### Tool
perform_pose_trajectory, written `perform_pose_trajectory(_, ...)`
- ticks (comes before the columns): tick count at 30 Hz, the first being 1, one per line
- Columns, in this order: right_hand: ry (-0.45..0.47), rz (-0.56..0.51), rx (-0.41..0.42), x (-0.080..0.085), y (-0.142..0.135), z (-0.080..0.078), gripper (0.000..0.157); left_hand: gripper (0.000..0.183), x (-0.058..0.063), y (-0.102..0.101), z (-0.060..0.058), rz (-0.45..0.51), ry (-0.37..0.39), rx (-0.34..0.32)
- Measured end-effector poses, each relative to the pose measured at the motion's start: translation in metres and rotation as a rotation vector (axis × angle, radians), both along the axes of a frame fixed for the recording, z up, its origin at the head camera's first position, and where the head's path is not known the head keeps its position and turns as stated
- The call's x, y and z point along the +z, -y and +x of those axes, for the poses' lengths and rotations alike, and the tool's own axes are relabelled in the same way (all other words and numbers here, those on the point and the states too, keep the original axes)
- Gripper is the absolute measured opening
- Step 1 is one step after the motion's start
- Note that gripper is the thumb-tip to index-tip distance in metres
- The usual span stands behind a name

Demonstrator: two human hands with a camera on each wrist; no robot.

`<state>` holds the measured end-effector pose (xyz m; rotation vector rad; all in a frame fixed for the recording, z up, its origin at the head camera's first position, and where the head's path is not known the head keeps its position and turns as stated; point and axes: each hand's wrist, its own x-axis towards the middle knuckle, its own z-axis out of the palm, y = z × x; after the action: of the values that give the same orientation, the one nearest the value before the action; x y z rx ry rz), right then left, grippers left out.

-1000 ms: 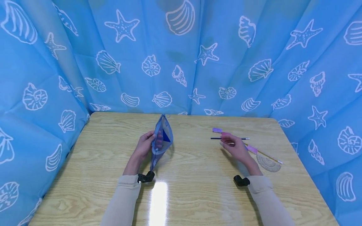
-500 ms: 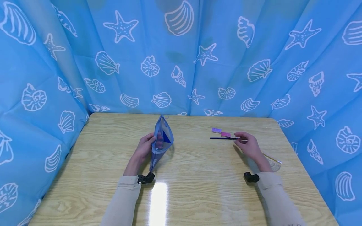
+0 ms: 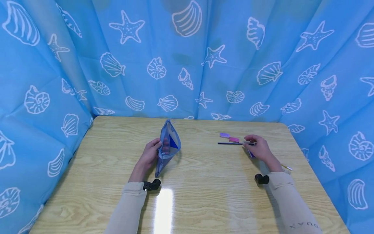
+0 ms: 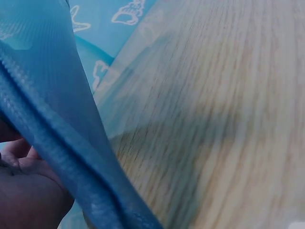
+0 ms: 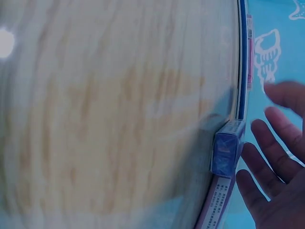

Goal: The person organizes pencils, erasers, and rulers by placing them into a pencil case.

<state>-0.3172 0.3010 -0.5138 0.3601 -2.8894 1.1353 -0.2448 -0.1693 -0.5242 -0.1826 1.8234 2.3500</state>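
Observation:
My left hand (image 3: 150, 152) grips the side of a blue see-through zip pouch (image 3: 164, 156), whose mouth gapes. In the left wrist view the pouch (image 4: 71, 119) hides most of the fingers. My right hand (image 3: 260, 150) hovers over the right part of the table, fingers loosely spread and nothing between them. Just beside its fingertips in the right wrist view is a small blue-purple boxed block (image 5: 226, 150), with a labelled purple piece (image 5: 215, 205) behind it. A dark pencil (image 3: 229, 143) lies partly under the hand, near a pink eraser (image 3: 234, 139) and a purple eraser (image 3: 224, 135).
The end of a yellow pencil (image 3: 287, 167) shows beyond the right wrist; the protractor there is almost wholly covered. A wooden table (image 3: 198, 188) carries everything. Blue shell-print curtains (image 3: 187, 65) hang at its back and sides.
My right hand has moved to the right, away from the erasers, uncovering the pink one and covering most of the protractor. The left hand and pouch stay nearly still.

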Motion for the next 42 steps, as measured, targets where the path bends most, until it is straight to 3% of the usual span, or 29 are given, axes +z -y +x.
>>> perform_pose_trajectory(8,0.067,0.056,0.020,-0.005,0.002,-0.005,0.032,0.034,-0.003,0.000,-0.001,-0.008,-0.019,-0.006)
perform_pose_trajectory(18,0.066,0.160,0.062,-0.004,0.003,-0.011,0.024,0.035,0.000,-0.001,0.000,-0.023,-0.016,-0.025)
perform_pose_trajectory(23,0.076,0.162,0.075,-0.005,0.006,-0.013,0.015,0.035,0.001,-0.002,0.000,-0.032,-0.012,-0.016)
perform_pose_trajectory(31,0.040,0.178,0.175,-0.005,0.009,-0.016,0.006,0.035,0.000,-0.001,-0.001,-0.056,-0.016,-0.013)
perform_pose_trajectory(42,0.121,0.191,0.240,0.002,0.009,-0.012,0.007,0.034,-0.002,-0.001,-0.002,-0.082,0.017,0.005)
